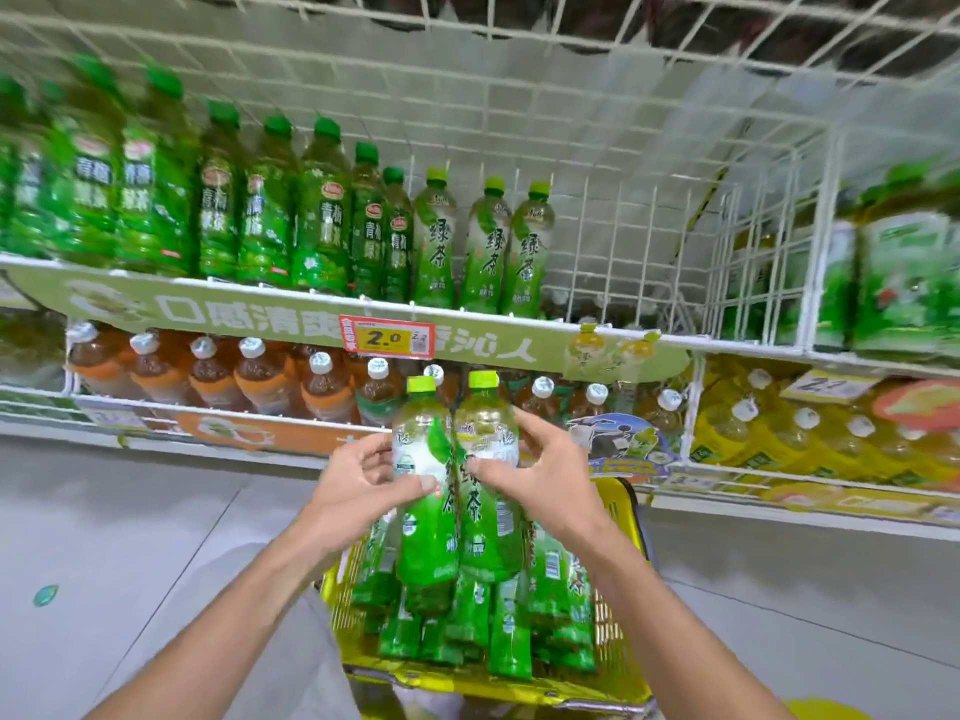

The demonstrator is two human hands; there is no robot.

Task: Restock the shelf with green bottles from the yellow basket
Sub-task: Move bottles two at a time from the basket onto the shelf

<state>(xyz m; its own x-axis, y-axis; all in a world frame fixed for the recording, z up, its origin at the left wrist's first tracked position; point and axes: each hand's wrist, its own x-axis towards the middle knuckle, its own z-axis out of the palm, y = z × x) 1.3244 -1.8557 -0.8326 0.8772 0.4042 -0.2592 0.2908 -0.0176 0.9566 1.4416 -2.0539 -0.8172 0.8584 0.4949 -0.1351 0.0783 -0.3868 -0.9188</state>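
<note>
Green left bottle (422, 537) gripped by left hand (353, 485), right bottle (489, 535) by right hand (545, 480), over yellow basket (621, 506).

L-edge dark-green bottles (83, 168) blurred, labels unreadable; yellow basket (493, 688) sides partly behind forearms (639, 589); price tag (387, 337) small print illegible.

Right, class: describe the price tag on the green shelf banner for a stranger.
Find the wire shelf of green tea bottles; a pale green banner fronts it. Mid-banner hangs the price tag: red-bordered, yellow, reading 2.0, unlike the white lettering around it.
</note>
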